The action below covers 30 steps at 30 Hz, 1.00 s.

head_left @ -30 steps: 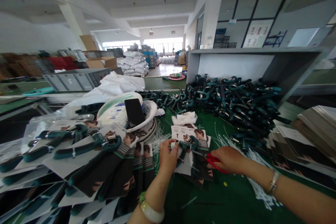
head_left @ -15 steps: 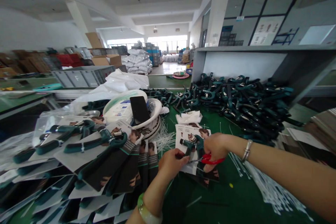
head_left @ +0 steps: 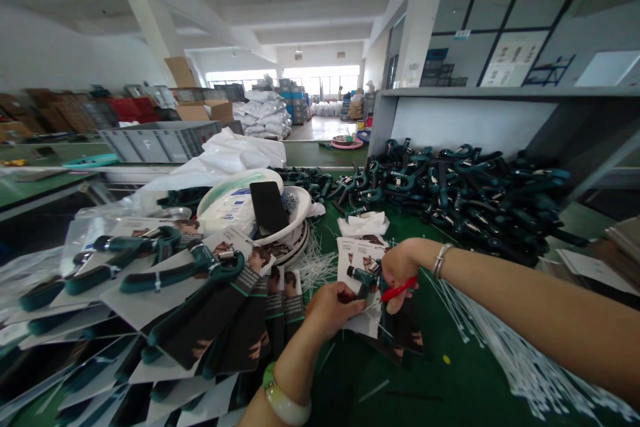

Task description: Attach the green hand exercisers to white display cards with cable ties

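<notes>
My left hand [head_left: 331, 310] is closed on a pair of green-handled pliers [head_left: 366, 278], thumb and fingers pinching near its handles. The pliers lie on a printed card [head_left: 354, 255], one of a small stack on the table. My right hand [head_left: 400, 270] grips red-handled scissors [head_left: 397, 289] over the same pliers; their blades are mostly hidden. A thin white strip, apparently a cable tie end [head_left: 384, 329], shows just below the scissors. To the left, several carded pliers [head_left: 200, 270] are piled up, with white ties around their handles.
Loose pliers [head_left: 460, 187] are heaped at the back right. White cable ties [head_left: 510, 353] lie under my right forearm, more ties [head_left: 320, 260] beside a white tub [head_left: 300, 210]. A phone [head_left: 269, 208] rests on the tub. A grey crate [head_left: 163, 141] stands behind.
The scissors have tilted and moved slightly up with my right hand, and their blades no longer show clearly. A loose strip now shows below them. My left hand keeps its hold.
</notes>
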Available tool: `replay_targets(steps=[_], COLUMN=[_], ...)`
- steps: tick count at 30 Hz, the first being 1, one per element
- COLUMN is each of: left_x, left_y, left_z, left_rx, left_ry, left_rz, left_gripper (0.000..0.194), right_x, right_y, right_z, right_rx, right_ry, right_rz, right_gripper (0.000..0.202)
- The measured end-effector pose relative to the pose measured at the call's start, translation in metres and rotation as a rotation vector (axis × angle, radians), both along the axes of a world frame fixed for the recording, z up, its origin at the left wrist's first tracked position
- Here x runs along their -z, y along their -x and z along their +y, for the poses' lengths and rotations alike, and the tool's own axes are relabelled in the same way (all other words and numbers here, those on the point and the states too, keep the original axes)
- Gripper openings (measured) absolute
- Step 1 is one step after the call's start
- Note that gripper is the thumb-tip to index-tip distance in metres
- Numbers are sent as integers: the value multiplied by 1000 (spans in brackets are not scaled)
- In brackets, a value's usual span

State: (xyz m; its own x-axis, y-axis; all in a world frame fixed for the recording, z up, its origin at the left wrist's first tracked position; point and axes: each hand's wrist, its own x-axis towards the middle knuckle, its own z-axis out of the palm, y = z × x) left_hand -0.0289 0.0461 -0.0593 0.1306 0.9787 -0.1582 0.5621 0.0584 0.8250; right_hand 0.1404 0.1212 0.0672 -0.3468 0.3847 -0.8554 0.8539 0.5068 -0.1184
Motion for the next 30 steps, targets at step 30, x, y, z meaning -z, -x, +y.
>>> replay_targets(steps=[30], left_x=[-56], left_y=[15], left_z=[-41], left_rx=[-174], left_ry=[-419], left_rz=[204], left_gripper=[21], right_x=[79], right_y=[-163], right_z=[-34], right_rx=[516], right_ry=[-757], right_rz=[402], right_gripper=[32])
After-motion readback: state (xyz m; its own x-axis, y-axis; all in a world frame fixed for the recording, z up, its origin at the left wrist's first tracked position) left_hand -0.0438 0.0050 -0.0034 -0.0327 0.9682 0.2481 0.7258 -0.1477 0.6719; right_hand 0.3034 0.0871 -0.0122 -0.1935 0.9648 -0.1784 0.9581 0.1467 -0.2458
